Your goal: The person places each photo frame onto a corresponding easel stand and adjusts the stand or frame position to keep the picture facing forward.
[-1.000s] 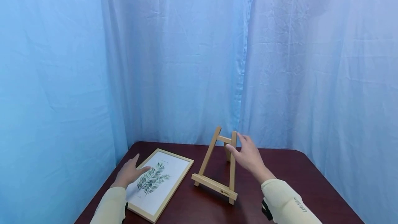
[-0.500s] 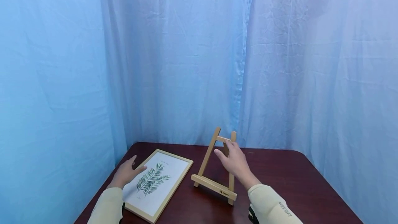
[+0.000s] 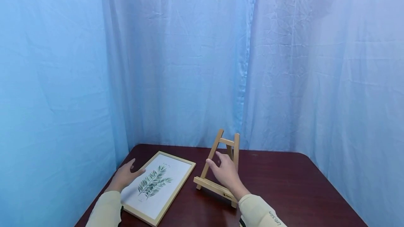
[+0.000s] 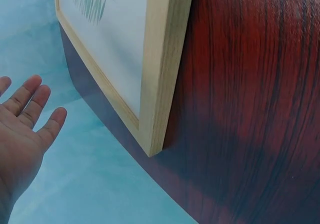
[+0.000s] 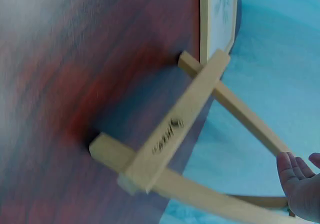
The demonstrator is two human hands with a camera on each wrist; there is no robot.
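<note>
A wooden tabletop easel (image 3: 212,186) stands upright on the table, with a small dark logo on its ledge. My right hand (image 3: 225,173) hovers in front of it, covering part of its right leg, thumb and fingers apart and holding nothing. In the right wrist view the easel's ledge (image 5: 172,126) is blurred, and the hand (image 5: 304,191) appears at the lower right. To the left lies a light wood picture frame (image 3: 162,185) with a green leaf print, face up. My left hand (image 3: 124,177) is over its left edge; the left wrist view shows that hand (image 4: 25,129) empty, fingers extended.
The dark red-brown table (image 3: 277,181) has rounded far corners. Pale blue curtains (image 3: 189,62) hang behind it and on both sides. Between the frame and the easel is a narrow strip of tabletop.
My right hand has moved left and down, from beside the easel's right upright to in front of it. My left hand has shifted slightly left. The easel and picture frame stay in place.
</note>
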